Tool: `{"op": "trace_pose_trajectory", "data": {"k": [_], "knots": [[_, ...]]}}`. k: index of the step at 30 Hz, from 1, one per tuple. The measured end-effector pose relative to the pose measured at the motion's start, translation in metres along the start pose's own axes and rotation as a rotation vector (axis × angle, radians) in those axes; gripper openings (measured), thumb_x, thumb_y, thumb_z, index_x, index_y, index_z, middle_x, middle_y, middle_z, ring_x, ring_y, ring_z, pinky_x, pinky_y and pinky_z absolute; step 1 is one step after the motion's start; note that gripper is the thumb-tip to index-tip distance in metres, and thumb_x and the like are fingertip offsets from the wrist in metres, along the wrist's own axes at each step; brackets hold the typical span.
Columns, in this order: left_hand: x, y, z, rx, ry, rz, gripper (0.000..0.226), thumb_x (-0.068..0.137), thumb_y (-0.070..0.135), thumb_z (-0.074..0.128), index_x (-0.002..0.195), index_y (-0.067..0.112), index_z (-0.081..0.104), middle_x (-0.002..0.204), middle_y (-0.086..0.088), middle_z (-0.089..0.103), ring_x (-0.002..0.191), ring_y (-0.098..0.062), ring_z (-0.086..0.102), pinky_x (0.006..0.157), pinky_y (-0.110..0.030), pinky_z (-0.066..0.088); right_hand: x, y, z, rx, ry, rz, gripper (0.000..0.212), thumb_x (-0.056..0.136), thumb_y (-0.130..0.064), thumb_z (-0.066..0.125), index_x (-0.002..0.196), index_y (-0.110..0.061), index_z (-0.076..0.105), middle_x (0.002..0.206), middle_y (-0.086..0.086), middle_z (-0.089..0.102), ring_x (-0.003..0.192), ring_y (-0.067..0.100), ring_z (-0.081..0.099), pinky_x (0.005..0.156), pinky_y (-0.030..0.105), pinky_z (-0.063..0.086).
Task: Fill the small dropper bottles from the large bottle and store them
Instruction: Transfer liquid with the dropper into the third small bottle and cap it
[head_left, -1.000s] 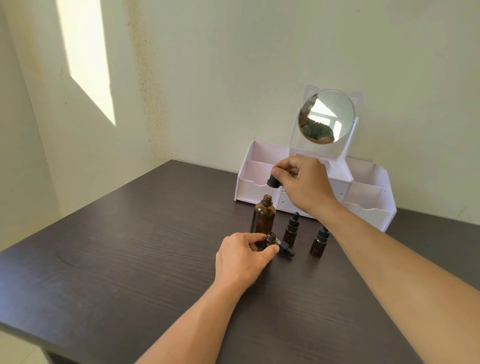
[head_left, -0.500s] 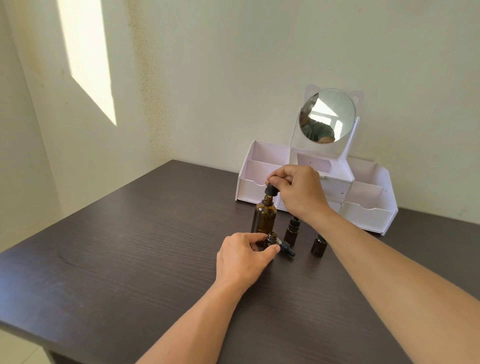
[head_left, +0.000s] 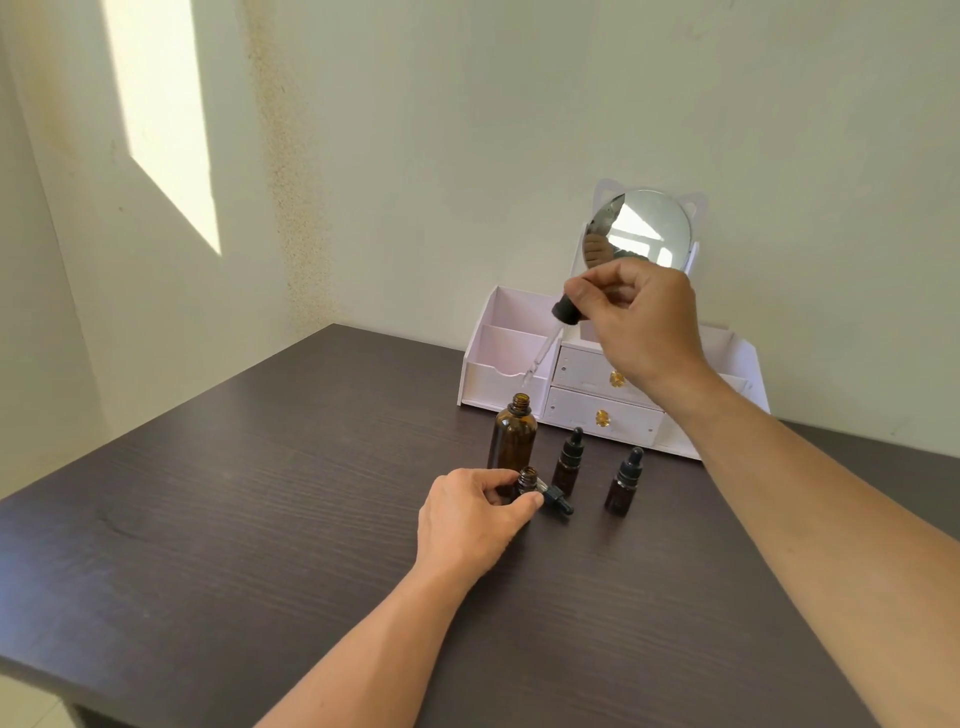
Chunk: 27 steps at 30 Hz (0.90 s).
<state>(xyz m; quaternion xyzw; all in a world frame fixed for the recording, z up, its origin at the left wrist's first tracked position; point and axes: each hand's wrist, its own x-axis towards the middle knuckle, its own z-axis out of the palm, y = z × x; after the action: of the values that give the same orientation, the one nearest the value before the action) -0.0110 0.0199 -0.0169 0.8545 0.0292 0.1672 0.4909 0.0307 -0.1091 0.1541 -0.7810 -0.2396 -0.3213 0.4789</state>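
Observation:
The large amber bottle (head_left: 514, 435) stands open on the dark table. My right hand (head_left: 641, 322) holds its black-capped dropper (head_left: 565, 310) in the air above it, the glass pipette slanting down-left with its tip just over the bottle's mouth. My left hand (head_left: 470, 519) grips a small open amber bottle (head_left: 528, 480) standing in front of the large one. That bottle's small dropper cap (head_left: 558, 500) lies on the table beside it. Two capped small dropper bottles (head_left: 570, 460) (head_left: 625, 487) stand to the right.
A white organizer (head_left: 511, 358) with open compartments, two drawers and a round mirror (head_left: 641, 228) stands against the wall behind the bottles. The table's (head_left: 260, 493) front and left edges are near; walls close off the back and left.
My right hand has lifted the dropper up out of the large bottle, clear of its mouth. My left hand has kept still on the small bottle.

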Motion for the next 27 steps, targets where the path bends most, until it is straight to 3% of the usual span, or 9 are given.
{"op": "trace_pose_trajectory", "data": {"k": [10,15,19,27], "knots": [[0.0,0.0,0.001,-0.001,0.0,0.004,0.038,0.079,0.054,0.071,0.113,0.037,0.071,0.057,0.013,0.054,0.053,-0.001,0.05,0.052,-0.015,0.034,-0.027,0.006,-0.007,-0.008,-0.074,0.011,0.013,0.079,-0.02,0.076,0.07,-0.018,0.067,0.052,-0.024,0.063,0.056,-0.006,0.064,0.06,0.008,0.049],[0.001,-0.001,0.001,-0.003,0.003,0.0,0.038,0.079,0.053,0.071,0.113,0.037,0.071,0.059,0.013,0.056,0.055,-0.002,0.051,0.053,-0.015,0.034,-0.037,0.014,-0.001,-0.013,-0.094,0.034,0.012,0.079,-0.023,0.076,0.072,-0.016,0.068,0.061,-0.018,0.066,0.057,-0.005,0.064,0.056,0.009,0.048],[0.002,-0.002,0.002,-0.016,0.002,0.0,0.039,0.079,0.053,0.072,0.113,0.036,0.071,0.059,0.013,0.056,0.055,-0.002,0.051,0.054,-0.016,0.037,-0.041,0.017,0.002,-0.011,-0.117,0.04,0.017,0.078,-0.022,0.076,0.066,-0.025,0.065,0.053,-0.025,0.063,0.058,-0.006,0.064,0.058,0.007,0.048],[0.003,-0.003,0.003,-0.016,-0.001,0.0,0.042,0.078,0.054,0.072,0.115,0.035,0.071,0.062,0.012,0.059,0.057,-0.003,0.054,0.057,-0.018,0.04,-0.044,0.016,0.003,-0.011,-0.109,0.014,0.019,0.079,-0.02,0.076,0.065,-0.026,0.063,0.051,-0.029,0.061,0.056,-0.008,0.062,0.057,0.004,0.046]]}}
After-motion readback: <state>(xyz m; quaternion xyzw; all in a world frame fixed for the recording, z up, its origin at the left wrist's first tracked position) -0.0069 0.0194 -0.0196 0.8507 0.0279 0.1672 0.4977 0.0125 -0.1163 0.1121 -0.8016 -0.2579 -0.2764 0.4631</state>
